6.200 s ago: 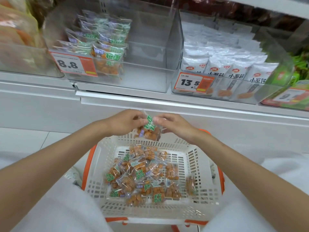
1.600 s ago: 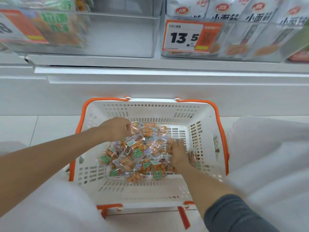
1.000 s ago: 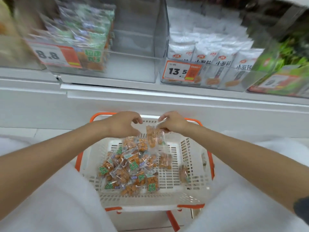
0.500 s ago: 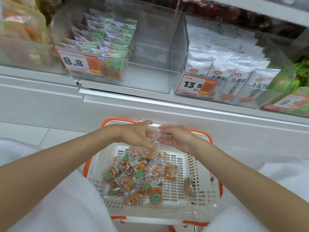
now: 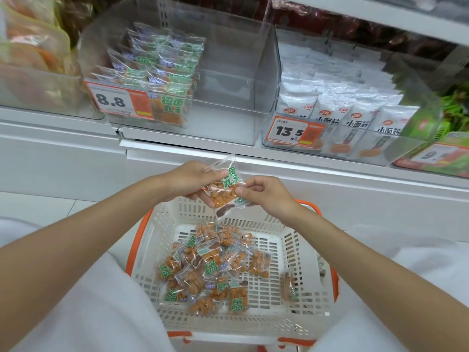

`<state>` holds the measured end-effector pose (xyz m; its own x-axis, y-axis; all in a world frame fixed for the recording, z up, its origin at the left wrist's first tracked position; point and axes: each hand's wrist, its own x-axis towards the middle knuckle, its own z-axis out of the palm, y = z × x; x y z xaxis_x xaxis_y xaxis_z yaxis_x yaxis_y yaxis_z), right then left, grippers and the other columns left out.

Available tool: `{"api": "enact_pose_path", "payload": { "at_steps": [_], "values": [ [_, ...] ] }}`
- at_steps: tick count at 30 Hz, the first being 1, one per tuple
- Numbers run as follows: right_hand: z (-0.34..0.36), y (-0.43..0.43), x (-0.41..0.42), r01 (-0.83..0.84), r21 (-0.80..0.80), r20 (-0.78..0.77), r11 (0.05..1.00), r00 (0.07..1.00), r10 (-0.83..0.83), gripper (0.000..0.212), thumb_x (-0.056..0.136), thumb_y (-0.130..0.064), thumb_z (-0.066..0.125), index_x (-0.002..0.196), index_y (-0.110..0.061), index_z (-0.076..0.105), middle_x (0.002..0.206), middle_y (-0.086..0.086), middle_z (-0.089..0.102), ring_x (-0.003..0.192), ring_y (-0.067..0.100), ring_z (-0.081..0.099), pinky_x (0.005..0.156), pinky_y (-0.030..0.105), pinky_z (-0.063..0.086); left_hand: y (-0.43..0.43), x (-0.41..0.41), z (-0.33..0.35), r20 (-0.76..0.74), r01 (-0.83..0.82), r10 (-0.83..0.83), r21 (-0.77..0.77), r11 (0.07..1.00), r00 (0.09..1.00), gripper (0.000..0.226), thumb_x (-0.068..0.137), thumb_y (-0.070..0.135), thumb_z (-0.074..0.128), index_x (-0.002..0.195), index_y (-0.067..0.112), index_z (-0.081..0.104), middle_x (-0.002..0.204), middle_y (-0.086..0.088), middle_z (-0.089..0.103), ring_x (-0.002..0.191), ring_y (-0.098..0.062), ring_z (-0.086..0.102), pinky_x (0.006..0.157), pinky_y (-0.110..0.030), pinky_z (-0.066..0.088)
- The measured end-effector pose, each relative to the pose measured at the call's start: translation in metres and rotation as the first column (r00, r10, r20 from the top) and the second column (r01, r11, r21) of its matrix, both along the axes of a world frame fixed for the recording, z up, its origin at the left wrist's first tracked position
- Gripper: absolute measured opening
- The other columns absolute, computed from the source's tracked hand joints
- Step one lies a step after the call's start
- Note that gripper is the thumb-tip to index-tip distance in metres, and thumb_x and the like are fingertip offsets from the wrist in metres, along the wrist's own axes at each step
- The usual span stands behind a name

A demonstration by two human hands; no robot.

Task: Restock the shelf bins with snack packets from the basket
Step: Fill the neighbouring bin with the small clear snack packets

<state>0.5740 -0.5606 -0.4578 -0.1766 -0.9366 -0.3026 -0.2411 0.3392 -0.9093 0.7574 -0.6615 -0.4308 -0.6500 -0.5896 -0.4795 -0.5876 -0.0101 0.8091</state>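
Since the clear snack packets of orange balls w/ green labels [image 5: 223,193] have come up from the white slotted plastic basket w/ orange handles [image 5: 299,250], they hang just above its far rim: left hand [image 5: 189,180] fingers curled on the top edge, right hand [image 5: 265,196] thumb & forefinger clamped on the lower side. Loose pile [image 5: 210,270] remains in basket; half-empty clear acrylic bin [image 5: 228,118] above basket prob. next.

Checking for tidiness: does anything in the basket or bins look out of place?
One packet stands apart from the pile, against the right wall of the basket. The 8.8 bin holds packets on its left side only.
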Motion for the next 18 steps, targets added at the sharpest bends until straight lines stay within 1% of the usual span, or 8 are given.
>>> {"api": "enact_pose_path", "payload": {
  "at_steps": [3, 5, 7, 9, 11, 14, 16, 18],
  "values": [
    [0.001, -0.002, 0.002, 0.007, -0.009, 0.020, 1.000, 1.000, -0.007, 0.008, 0.087, -0.013, 0.072, 0.090, -0.010, 0.064, 0.087, 0.006, 0.070, 0.073, 0.010, 0.064, 0.070, 0.019, 0.054, -0.005, 0.001, -0.006, -0.076, -0.123, 0.114, -0.139, 0.983, 0.991, 0.052, 0.087, 0.051, 0.061, 0.105, 0.003, 0.071, 0.077, -0.004, 0.075, 0.054, -0.013, 0.069, 0.049, -0.019, 0.039],
    [0.004, -0.004, 0.002, -0.043, -0.024, 0.000, 0.999, 0.999, 0.043, 0.026, 0.086, -0.013, 0.073, 0.109, -0.010, 0.061, 0.098, 0.006, 0.070, 0.084, 0.014, 0.066, 0.078, 0.023, 0.054, -0.005, -0.002, -0.005, -0.160, -0.161, 0.128, -0.216, 0.963, 0.979, 0.041, 0.083, 0.047, 0.068, 0.097, 0.010, 0.076, 0.069, 0.000, 0.073, 0.048, -0.009, 0.063, 0.052, -0.017, 0.047],
    [0.016, -0.008, 0.004, -0.106, -0.069, -0.026, 0.992, 0.994, 0.105, 0.041, 0.085, -0.010, 0.073, 0.123, -0.013, 0.057, 0.103, 0.004, 0.071, 0.090, 0.012, 0.068, 0.081, 0.024, 0.055, -0.004, -0.006, 0.004, -0.221, -0.159, 0.096, -0.287, 0.945, 0.971, 0.033, 0.079, 0.045, 0.072, 0.082, 0.012, 0.076, 0.055, 0.005, 0.066, 0.045, -0.005, 0.056, 0.051, -0.019, 0.045],
    [0.034, -0.016, 0.005, -0.123, -0.154, -0.069, 0.980, 0.991, 0.114, 0.029, 0.086, -0.004, 0.071, 0.113, -0.013, 0.064, 0.096, -0.002, 0.073, 0.085, 0.006, 0.069, 0.077, 0.020, 0.054, -0.005, -0.009, 0.017, -0.295, -0.185, 0.080, -0.348, 0.919, 0.952, 0.030, 0.076, 0.045, 0.074, 0.083, 0.016, 0.075, 0.056, 0.010, 0.064, 0.048, 0.000, 0.054, 0.052, -0.016, 0.041],
    [0.060, -0.030, 0.006, -0.095, -0.224, -0.134, 0.970, 0.989, 0.066, 0.018, 0.086, -0.007, 0.072, 0.102, -0.012, 0.068, 0.095, -0.002, 0.073, 0.085, 0.007, 0.069, 0.077, 0.022, 0.054, -0.013, -0.008, 0.038, -0.418, -0.314, 0.127, -0.415, 0.854, 0.899, 0.038, 0.076, 0.055, 0.073, 0.095, 0.021, 0.072, 0.073, 0.013, 0.067, 0.059, 0.001, 0.057, 0.059, -0.020, 0.045],
    [0.096, -0.057, 0.005, 0.009, -0.324, -0.083, 0.946, 0.996, -0.037, 0.014, 0.085, -0.006, 0.072, 0.091, -0.017, 0.067, 0.092, -0.001, 0.072, 0.080, 0.006, 0.068, 0.080, 0.023, 0.054, -0.039, -0.001, 0.072, -0.605, -0.575, 0.240, -0.451, 0.683, 0.759, 0.022, 0.092, 0.045, 0.054, 0.089, 0.027, 0.065, 0.080, 0.012, 0.066, 0.066, -0.006, 0.058, 0.069, -0.031, 0.050],
    [0.120, -0.081, 0.004, 0.122, -0.380, -0.025, 0.917, 0.990, -0.142, 0.011, 0.085, -0.005, 0.072, 0.092, -0.013, 0.067, 0.094, 0.003, 0.071, 0.079, 0.007, 0.067, 0.079, 0.022, 0.054, -0.066, 0.004, 0.086, -0.537, -0.602, 0.295, -0.595, 0.532, 0.791, 0.016, 0.095, 0.036, 0.050, 0.093, 0.027, 0.063, 0.088, 0.012, 0.066, 0.077, -0.012, 0.060, 0.077, -0.035, 0.049],
    [0.135, -0.112, -0.001, 0.211, -0.407, -0.013, 0.889, 0.972, -0.236, 0.009, 0.085, -0.009, 0.073, 0.090, -0.013, 0.066, 0.096, 0.006, 0.071, 0.085, 0.015, 0.068, 0.082, 0.027, 0.054, -0.097, 0.007, 0.090, -0.335, -0.461, 0.333, -0.763, 0.454, 0.882, 0.022, 0.095, 0.030, 0.049, 0.109, 0.023, 0.065, 0.106, 0.003, 0.068, 0.097, -0.022, 0.061, 0.088, -0.038, 0.048]
  ]
}}
